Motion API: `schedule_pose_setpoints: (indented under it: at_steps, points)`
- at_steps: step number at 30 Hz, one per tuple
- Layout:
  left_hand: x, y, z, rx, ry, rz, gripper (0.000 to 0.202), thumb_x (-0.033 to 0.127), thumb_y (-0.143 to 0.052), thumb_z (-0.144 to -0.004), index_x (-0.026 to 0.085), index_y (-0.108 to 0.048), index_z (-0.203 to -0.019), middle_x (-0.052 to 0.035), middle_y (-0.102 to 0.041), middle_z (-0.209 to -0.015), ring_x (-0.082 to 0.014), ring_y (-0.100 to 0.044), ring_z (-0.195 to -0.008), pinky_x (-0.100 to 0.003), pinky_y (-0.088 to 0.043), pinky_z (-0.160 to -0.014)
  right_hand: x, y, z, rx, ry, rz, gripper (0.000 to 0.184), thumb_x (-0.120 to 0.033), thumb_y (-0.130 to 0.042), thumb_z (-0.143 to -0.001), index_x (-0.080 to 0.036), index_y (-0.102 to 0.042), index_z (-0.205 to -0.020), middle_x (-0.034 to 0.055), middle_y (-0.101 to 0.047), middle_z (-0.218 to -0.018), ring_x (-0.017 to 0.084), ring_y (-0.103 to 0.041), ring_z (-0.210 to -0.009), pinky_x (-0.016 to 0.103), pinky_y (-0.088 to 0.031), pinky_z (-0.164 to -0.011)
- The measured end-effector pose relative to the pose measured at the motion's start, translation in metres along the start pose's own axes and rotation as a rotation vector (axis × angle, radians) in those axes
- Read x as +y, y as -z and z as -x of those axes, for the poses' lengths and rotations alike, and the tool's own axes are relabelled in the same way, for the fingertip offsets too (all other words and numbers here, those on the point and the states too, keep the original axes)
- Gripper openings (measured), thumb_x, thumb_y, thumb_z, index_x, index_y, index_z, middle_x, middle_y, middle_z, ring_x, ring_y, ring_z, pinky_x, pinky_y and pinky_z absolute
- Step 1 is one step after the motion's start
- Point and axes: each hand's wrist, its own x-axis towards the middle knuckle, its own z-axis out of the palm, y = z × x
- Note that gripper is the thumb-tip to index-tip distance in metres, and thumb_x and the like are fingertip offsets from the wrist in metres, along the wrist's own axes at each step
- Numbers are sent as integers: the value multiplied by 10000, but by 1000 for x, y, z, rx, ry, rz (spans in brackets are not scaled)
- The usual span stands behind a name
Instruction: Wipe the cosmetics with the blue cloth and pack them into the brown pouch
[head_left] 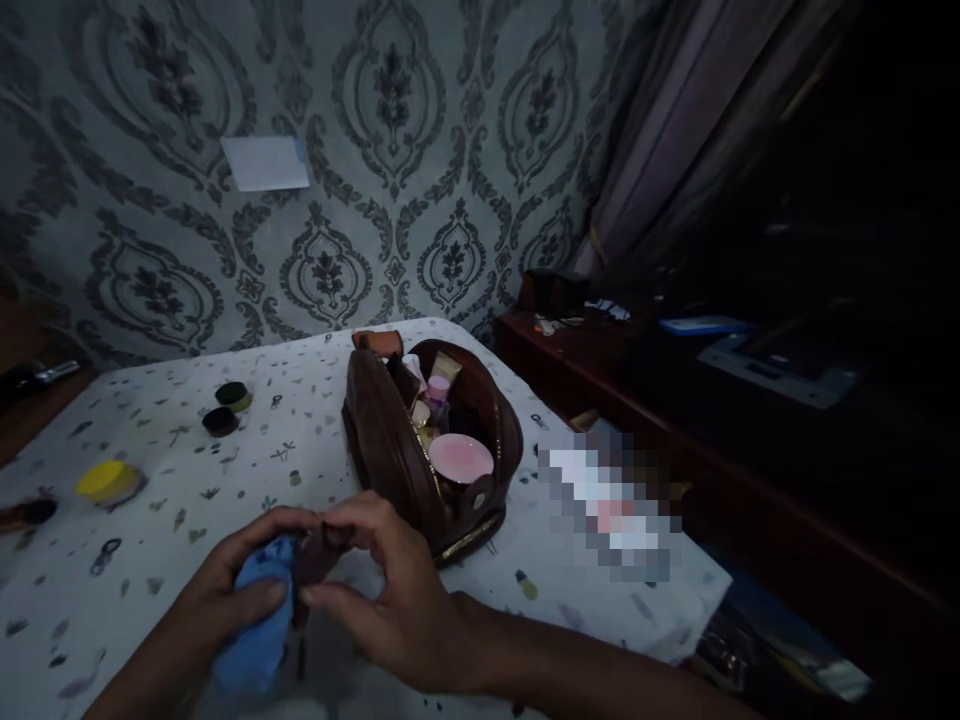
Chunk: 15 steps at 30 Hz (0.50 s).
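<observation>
My left hand (225,585) is closed around a crumpled blue cloth (259,635), the thumb pressed on its front. Close beside it, my right hand (405,595) pinches a small dark brownish item (316,558) between thumb and fingers; its kind is hard to make out in the dim light. The item touches the cloth, and the fingertips of both hands nearly meet. Just beyond the hands stands an unzipped brown leather bag (382,440). Inside it are a pink oval-topped item (460,458), a pink-capped container (438,388), a beige tube (445,370) and other small things.
On the patterned tablecloth (285,440) sit a yellow-lidded jar (107,482), two small dark round containers (233,396) and a brush (30,514). An orange-brown item (379,343) lies behind the bag. A blurred-out patch (611,505) covers something at right, near a dark red desk (555,350).
</observation>
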Motion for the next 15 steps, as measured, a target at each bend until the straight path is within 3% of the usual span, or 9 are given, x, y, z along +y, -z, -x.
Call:
schedule_pose_setpoints:
  at_steps: [3,5,7,10,12,15]
  points:
    - [16,-18,4,50,22,-7,589,639,-808,-598,247,-693,-1022,-9,-709,-809,-204,-670,-645,-290,-557,-595,-18,25,-4,-72,87,32,341,-281,-687,-905,-230,-529,-1202,64,-670,-1014,162,-674,-911,290,-566,-826]
    - [27,-29,4,90,-41,-113,551,676,-762,-640,259,-700,-995,-13,-719,-846,-218,-691,-733,-281,-573,-647,-31,45,-9,-106,-2,1,350,-268,-707,-894,-239,-525,-1192,67,-692,-1032,171,-703,-916,301,-577,-816]
    - [37,-39,0,159,-165,-331,459,649,-692,-749,285,-701,-1030,-16,-731,-974,-220,-704,-860,-255,-578,-718,-43,66,-15,-51,-96,-92,341,-250,-696,-906,-271,-501,-1185,32,-711,-979,173,-726,-912,313,-592,-797]
    - [49,-52,-11,180,-445,-774,332,469,-568,-917,319,-660,-1199,-30,-699,-1123,-177,-697,-933,-200,-559,-758,-56,101,-28,202,-126,-86,293,-222,-703,-900,-279,-516,-1118,27,-720,-1016,171,-736,-909,302,-612,-762]
    - [56,-58,-22,99,-611,-1072,383,353,-484,-965,348,-585,-1334,-37,-681,-1107,-144,-696,-848,-177,-545,-680,-60,122,-36,322,-172,3,295,-209,-735,-871,-271,-537,-1080,24,-723,-1013,167,-736,-882,283,-620,-741]
    - [60,-59,-35,29,-719,-1375,497,283,-416,-964,415,-483,-1438,-18,-682,-1036,-118,-664,-663,-176,-497,-516,-58,145,-45,341,-173,70,290,-186,-746,-856,-279,-552,-1050,7,-731,-945,180,-738,-868,304,-636,-741]
